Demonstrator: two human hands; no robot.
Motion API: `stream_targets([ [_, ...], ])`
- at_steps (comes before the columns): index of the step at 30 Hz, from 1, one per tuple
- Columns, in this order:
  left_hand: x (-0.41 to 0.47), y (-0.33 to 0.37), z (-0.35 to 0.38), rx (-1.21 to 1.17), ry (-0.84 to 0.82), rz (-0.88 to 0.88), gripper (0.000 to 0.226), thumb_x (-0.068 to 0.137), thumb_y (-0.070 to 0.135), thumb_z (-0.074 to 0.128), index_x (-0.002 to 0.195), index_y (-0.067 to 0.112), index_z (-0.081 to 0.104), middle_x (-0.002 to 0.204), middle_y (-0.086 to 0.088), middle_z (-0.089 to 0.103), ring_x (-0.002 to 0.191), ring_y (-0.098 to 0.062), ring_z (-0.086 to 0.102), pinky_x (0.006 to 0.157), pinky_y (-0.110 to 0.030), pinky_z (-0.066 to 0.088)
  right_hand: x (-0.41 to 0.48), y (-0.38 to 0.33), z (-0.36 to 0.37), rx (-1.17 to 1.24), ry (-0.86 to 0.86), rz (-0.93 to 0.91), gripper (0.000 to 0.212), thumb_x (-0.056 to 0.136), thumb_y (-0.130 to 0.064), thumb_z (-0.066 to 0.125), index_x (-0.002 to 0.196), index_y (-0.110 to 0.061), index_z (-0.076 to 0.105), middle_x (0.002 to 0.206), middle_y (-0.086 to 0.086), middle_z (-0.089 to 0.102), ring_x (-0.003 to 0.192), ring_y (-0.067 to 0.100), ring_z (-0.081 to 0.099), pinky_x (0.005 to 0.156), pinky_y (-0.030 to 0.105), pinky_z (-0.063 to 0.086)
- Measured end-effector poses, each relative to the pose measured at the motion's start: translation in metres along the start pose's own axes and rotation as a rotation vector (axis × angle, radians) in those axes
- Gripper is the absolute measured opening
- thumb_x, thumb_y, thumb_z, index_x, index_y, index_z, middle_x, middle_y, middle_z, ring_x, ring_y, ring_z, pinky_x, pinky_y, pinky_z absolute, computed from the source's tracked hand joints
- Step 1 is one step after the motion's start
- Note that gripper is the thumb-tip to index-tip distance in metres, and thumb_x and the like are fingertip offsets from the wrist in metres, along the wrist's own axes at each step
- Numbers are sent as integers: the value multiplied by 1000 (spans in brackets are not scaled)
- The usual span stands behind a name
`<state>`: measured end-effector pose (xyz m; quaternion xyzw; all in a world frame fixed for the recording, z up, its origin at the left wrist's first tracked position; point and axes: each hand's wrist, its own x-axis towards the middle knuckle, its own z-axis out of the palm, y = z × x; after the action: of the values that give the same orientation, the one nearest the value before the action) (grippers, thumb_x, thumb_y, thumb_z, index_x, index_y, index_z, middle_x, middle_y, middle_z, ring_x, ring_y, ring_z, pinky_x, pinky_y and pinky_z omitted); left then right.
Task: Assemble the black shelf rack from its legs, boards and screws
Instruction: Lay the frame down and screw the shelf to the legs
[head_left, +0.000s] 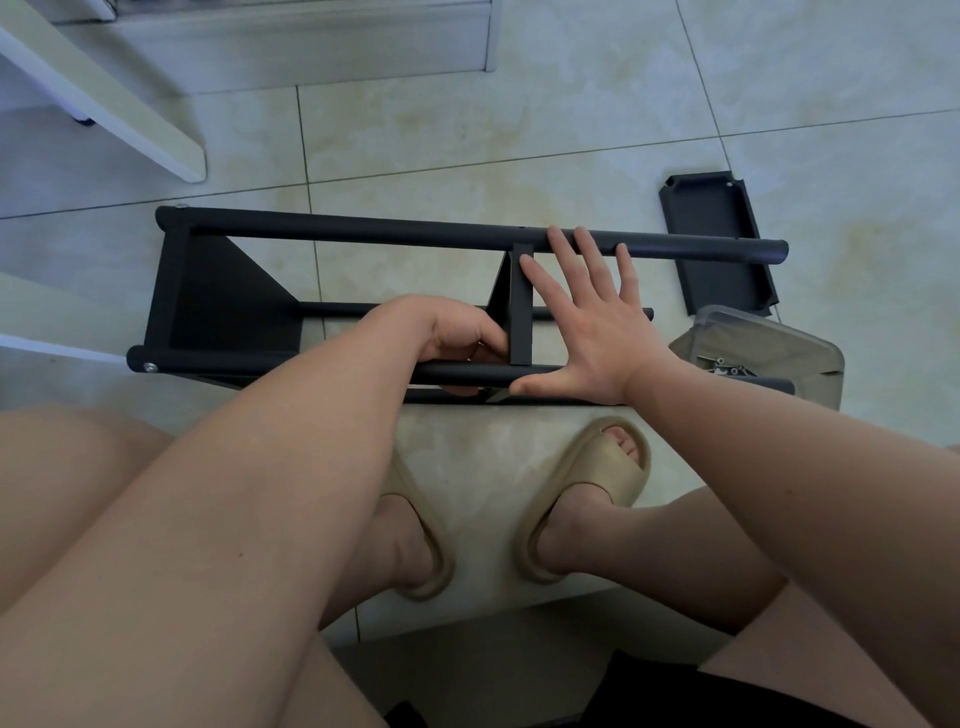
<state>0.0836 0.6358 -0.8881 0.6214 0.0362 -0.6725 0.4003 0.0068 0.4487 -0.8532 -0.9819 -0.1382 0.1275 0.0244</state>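
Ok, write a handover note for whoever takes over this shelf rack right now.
Left hand: fingers curled round the near leg beside the middle board.
Right hand: open, spread flat from near leg to far leg.
Done: end board screwed on at the left.
Left: check the middle board's fixing, fit the loose board lying on the floor; screws sit in the clear tub, right.

We have one view only (wide-angle, lines bowing at the edges): worn on the head, it looks forward and steeply down, close over the tiled floor (571, 119).
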Motion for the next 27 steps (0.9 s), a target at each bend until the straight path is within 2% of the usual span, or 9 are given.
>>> stream_targets([
  [2, -1, 0, 1, 11, -18, 18, 15, 92, 18, 58, 88, 8, 69, 75, -7, 63, 62, -19, 56, 60, -28, 46, 0, 0, 0, -3, -2, 1, 130, 61, -102, 28, 163, -26, -1, 169, 9, -15, 154, 32, -19, 121, 60, -13],
  [5, -2, 0, 0, 9, -7, 41, 15, 91, 16, 59, 102, 7, 64, 79, -9, 62, 68, -20, 56, 63, -28, 48, 0, 0, -1, 1, -1, 0, 130, 61, -102, 28, 163, -26, -1, 169, 9, -15, 154, 32, -19, 121, 59, -13],
  [10, -2, 0, -1, -31, -6, 39, 12, 92, 16, 57, 99, 13, 66, 86, -4, 63, 78, -18, 57, 74, -31, 50, 0, 0, 0, 3, 1, -2, 130, 61, -102, 29, 163, -26, -1, 169, 9, -16, 154, 31, -20, 121, 60, -13],
  [16, -2, 1, 2, 19, -16, 21, 20, 93, 20, 58, 107, 8, 66, 109, -15, 61, 83, -20, 58, 70, -30, 49, 0, 0, 2, 13, 12, -2, 129, 62, -102, 31, 163, -27, 1, 169, 8, -14, 155, 31, -19, 121, 59, -14],
  [24, -2, 0, 0, -6, -32, 44, 18, 92, 15, 58, 107, 6, 64, 107, -19, 57, 76, -21, 57, 67, -31, 48, 0, 1, 1, 16, 16, -1, 130, 61, -102, 30, 163, -27, 1, 169, 9, -14, 155, 31, -19, 121, 59, -14],
  [27, -2, 0, -1, -35, -29, 49, 15, 91, 13, 58, 103, 10, 65, 99, -13, 61, 78, -21, 60, 70, -32, 51, 0, 1, 1, 16, 13, -2, 130, 61, -102, 29, 163, -27, 0, 169, 9, -14, 154, 31, -19, 121, 59, -14],
])
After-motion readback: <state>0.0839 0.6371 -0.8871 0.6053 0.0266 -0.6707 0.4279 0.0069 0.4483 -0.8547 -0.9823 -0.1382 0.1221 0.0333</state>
